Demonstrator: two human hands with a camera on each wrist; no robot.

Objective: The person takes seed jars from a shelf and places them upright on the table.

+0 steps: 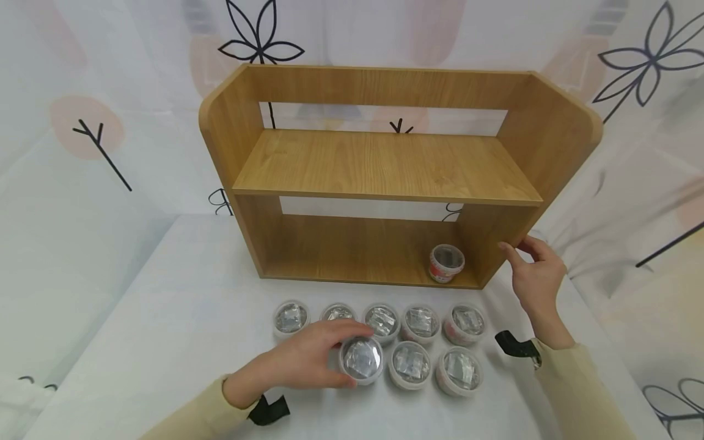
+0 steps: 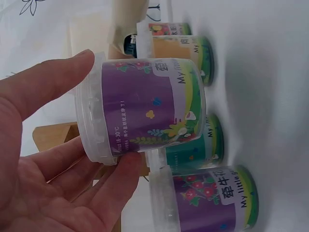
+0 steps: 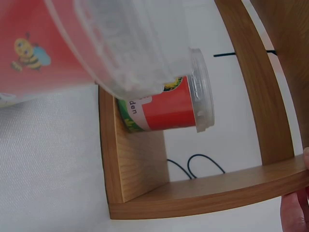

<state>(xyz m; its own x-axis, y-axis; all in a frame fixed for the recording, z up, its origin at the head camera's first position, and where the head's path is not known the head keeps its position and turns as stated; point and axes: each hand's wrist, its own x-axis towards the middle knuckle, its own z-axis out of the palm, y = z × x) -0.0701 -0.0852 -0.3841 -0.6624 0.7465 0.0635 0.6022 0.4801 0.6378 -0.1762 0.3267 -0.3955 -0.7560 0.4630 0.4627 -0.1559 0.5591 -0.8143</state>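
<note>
The table [image 1: 165,318] under my hands wears a white cloth, and pale sheets printed with flowers and twigs hang close behind and at both sides. A wooden shelf [image 1: 385,171] stands at the far middle, its top board bare, one red cup [image 1: 446,263] upright in the right end of its lower bay.

Near me the cups sit in two rows, five far and three near, packed side by side. My left hand [image 1: 308,360] curls round the leftmost cup [image 1: 361,357] of the near row, thumb on one side and fingers on the other; the wrist view shows its purple label and clear lid [image 2: 94,113]. My right hand [image 1: 533,269] rests at the shelf's right upright, fingers bent lightly against the front edge, holding nothing.

Open cloth lies wide on the left and in a narrower strip at the right, between the shelf and the hanging sheet. The near table edge is out of frame.

My left hand hides part of the far row. In the right wrist view a blurred red cup [image 3: 72,43] fills the near corner, and only a fingertip shows.
</note>
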